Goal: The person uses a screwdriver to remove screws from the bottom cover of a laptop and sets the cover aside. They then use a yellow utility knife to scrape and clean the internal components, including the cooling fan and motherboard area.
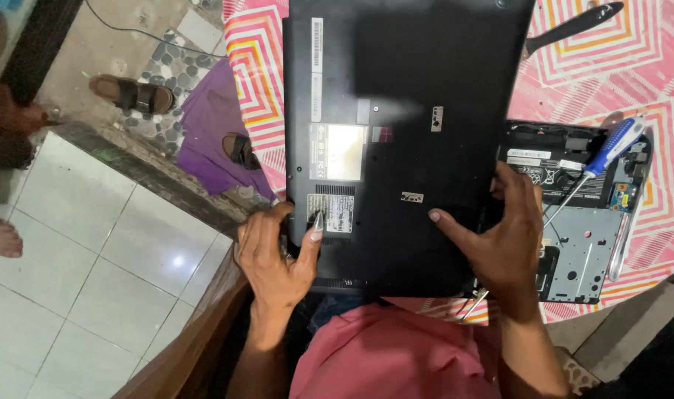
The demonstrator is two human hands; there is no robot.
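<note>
Laptop base (pixel 403 96) in both hands – screwdriver (pixel 606 151), open chassis (pixel 584 244) just beside.

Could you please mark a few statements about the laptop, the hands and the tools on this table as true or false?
1. Both hands grip the near end of the black laptop, which lies underside up. True: left hand, right hand.
2. The screwdriver has a red handle. False: it is blue and white.
3. The screwdriver rests on an opened device right of the laptop. True.
4. The tablecloth is plain green. False: it is pink with striped patterns.
5. A sandal lies on the floor. True.
</note>
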